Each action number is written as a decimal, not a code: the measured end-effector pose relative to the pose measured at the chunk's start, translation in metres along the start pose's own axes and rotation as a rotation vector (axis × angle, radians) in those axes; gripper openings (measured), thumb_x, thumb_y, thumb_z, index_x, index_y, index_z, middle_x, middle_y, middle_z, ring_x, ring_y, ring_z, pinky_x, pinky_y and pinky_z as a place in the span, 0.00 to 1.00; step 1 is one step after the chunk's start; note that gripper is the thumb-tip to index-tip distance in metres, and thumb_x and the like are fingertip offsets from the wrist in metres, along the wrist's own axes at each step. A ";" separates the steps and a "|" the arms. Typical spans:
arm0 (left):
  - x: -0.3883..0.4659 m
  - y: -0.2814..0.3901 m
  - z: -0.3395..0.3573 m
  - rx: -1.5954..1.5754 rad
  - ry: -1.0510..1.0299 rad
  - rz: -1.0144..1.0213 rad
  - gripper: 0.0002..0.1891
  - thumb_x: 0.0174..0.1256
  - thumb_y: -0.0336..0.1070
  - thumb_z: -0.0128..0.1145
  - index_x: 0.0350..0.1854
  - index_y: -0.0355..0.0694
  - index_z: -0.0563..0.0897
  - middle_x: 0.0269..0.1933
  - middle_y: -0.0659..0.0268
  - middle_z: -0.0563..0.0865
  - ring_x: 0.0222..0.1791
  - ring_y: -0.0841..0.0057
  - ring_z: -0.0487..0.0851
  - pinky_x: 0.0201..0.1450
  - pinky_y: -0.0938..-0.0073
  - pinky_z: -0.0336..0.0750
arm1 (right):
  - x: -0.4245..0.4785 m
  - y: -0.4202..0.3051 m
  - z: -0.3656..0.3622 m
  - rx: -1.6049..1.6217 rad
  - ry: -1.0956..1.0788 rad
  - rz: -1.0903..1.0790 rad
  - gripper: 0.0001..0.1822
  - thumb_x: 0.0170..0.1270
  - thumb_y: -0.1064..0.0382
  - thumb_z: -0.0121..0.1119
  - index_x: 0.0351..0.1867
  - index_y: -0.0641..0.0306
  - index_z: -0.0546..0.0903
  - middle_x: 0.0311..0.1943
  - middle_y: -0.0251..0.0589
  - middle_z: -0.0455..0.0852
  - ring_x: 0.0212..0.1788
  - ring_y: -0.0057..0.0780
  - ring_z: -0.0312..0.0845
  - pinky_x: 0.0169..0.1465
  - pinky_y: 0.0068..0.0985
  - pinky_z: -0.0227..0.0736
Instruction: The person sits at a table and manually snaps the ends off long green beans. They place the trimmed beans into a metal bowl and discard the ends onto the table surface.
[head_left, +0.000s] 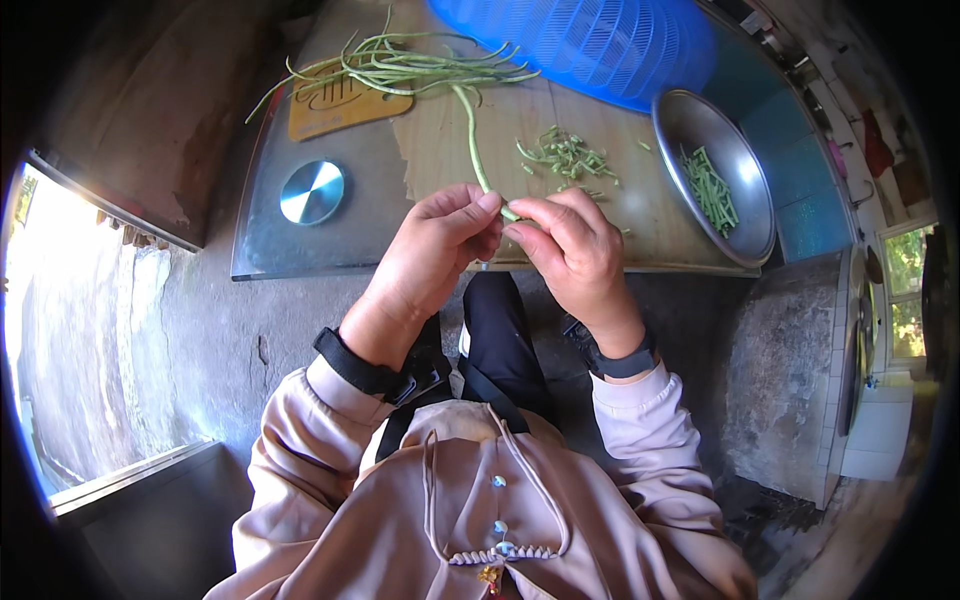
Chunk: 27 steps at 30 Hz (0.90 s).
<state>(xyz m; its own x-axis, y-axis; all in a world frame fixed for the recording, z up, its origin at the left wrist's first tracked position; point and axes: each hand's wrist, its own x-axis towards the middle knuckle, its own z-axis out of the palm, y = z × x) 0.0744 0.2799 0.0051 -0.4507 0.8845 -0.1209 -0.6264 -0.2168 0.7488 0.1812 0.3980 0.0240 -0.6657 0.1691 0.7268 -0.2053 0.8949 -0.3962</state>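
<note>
One long green bean (474, 142) runs from the bean heap down into my fingers. My left hand (450, 225) pinches it between thumb and forefinger near its lower end. At the very tip, my right hand (574, 236) grips the same bean with thumb and fingers, close beside the left. A tangled bunch of long beans (405, 64) lies at the back of the table, partly over a yellow board (349, 112). Small trimmed bean bits (566, 154) are scattered beyond my right hand. Cut bean pieces (709, 191) sit in a steel bowl (754, 199) to the right.
A blue plastic basket (592, 45) stands at the back right, near the bowl. A round shiny metal disc (312, 192) rests on the table's left part. The table's front edge (315, 271) runs just before my knees. A bright doorway (82, 337) is at far left.
</note>
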 end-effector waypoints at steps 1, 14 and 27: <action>-0.001 -0.001 -0.001 -0.029 -0.017 -0.007 0.07 0.64 0.37 0.51 0.33 0.38 0.77 0.27 0.71 0.77 0.27 0.85 0.72 0.32 0.84 0.66 | 0.000 -0.001 0.000 0.024 0.002 -0.011 0.09 0.49 0.69 0.64 0.33 0.60 0.78 0.25 0.37 0.76 0.24 0.34 0.74 0.24 0.26 0.68; -0.001 -0.003 0.007 0.346 -0.069 -0.055 0.08 0.65 0.37 0.49 0.31 0.39 0.75 0.25 0.73 0.73 0.26 0.85 0.68 0.32 0.85 0.63 | 0.026 0.090 -0.004 0.083 -0.196 0.659 0.11 0.55 0.57 0.59 0.33 0.62 0.81 0.22 0.38 0.81 0.24 0.26 0.75 0.31 0.24 0.70; 0.019 -0.020 0.005 0.737 0.104 0.070 0.11 0.65 0.39 0.49 0.32 0.36 0.76 0.24 0.72 0.75 0.25 0.86 0.70 0.29 0.85 0.65 | 0.026 0.057 0.014 0.357 -0.301 0.622 0.14 0.60 0.57 0.55 0.35 0.68 0.80 0.19 0.28 0.77 0.26 0.18 0.70 0.32 0.21 0.68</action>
<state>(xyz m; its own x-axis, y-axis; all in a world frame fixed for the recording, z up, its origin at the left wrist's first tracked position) 0.0819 0.3032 -0.0091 -0.5545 0.8273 -0.0904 -0.0218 0.0942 0.9953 0.1425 0.4476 0.0123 -0.8900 0.4313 0.1477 0.0855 0.4762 -0.8752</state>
